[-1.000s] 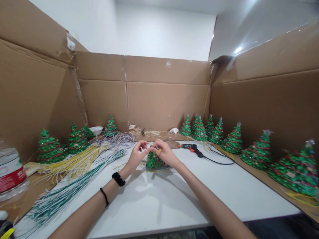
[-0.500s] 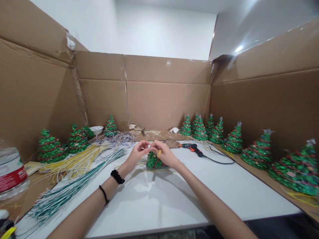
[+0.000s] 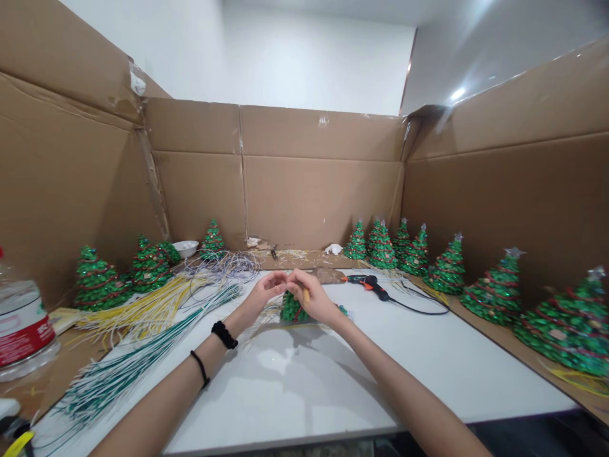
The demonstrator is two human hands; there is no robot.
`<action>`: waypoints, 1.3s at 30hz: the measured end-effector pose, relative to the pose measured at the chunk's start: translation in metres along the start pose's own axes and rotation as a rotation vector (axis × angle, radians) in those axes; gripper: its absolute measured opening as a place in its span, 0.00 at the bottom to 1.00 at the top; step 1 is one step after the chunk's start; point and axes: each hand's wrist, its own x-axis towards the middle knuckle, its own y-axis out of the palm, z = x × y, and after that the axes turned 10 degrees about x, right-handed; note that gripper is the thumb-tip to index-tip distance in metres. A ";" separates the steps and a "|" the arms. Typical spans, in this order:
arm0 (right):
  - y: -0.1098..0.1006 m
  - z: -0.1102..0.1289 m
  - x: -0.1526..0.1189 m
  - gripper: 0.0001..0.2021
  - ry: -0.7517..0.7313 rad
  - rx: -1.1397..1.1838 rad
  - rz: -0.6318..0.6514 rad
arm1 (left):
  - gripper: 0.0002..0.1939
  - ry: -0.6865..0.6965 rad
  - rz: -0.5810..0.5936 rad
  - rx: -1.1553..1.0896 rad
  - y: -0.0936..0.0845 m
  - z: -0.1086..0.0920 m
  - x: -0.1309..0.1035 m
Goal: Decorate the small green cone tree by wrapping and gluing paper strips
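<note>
A small green Christmas tree (image 3: 291,309) with red garland lies or stands on the white tabletop, half hidden behind my hands. Over its top, my left hand (image 3: 268,289) and my right hand (image 3: 309,294) meet with their fingertips pinched together. Whatever the left fingertips hold is too small to make out. A short yellow-orange stick (image 3: 306,296), perhaps a tool handle, pokes out of my closed right hand; its other end is hidden.
Right of my hands lies a black and orange glue gun (image 3: 366,282) with its cord. Bundles of green-white strands (image 3: 143,346) and yellow strands (image 3: 137,311) spread to the left. Finished-looking trees (image 3: 495,289) line both sides. A bottle (image 3: 21,327) stands far left; cardboard walls (image 3: 323,190) enclose the table.
My right hand has turned slightly, so the yellow-orange stick points more straight down. Both hands stay pinched over the tree. The view has shifted a little.
</note>
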 end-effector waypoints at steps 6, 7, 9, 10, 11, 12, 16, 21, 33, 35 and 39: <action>-0.005 0.004 0.000 0.16 0.027 0.022 -0.104 | 0.16 -0.026 -0.086 0.036 -0.011 0.000 0.001; -0.008 0.005 0.001 0.15 0.029 0.040 -0.177 | 0.16 -0.044 -0.132 0.059 -0.014 0.001 0.001; -0.016 0.004 0.003 0.14 0.018 0.076 -0.347 | 0.16 -0.077 -0.209 0.100 -0.021 0.002 0.002; -0.021 0.002 0.004 0.13 0.008 0.090 -0.425 | 0.16 -0.086 -0.229 0.113 -0.024 0.004 0.002; -0.025 0.001 0.005 0.13 -0.001 0.102 -0.486 | 0.16 -0.091 -0.237 0.122 -0.025 0.005 0.003; -0.028 -0.001 0.006 0.14 -0.009 0.110 -0.535 | 0.16 -0.094 -0.235 0.129 -0.026 0.007 0.003; -0.039 -0.008 0.009 0.14 -0.015 0.136 -0.658 | 0.12 -0.085 -0.166 0.160 -0.022 0.010 0.004; -0.045 -0.015 0.008 0.15 0.020 0.113 -0.702 | 0.11 -0.047 -0.095 0.253 -0.014 0.003 0.002; -0.047 -0.022 0.006 0.14 0.052 0.041 -0.664 | 0.19 -0.056 0.058 0.402 -0.003 0.011 0.003; -0.047 -0.025 0.004 0.15 0.068 0.035 -0.639 | 0.20 -0.036 0.092 0.410 -0.003 0.011 0.003; -0.046 -0.030 0.001 0.18 0.097 0.010 -0.583 | 0.20 -0.030 0.130 0.385 -0.004 0.009 0.002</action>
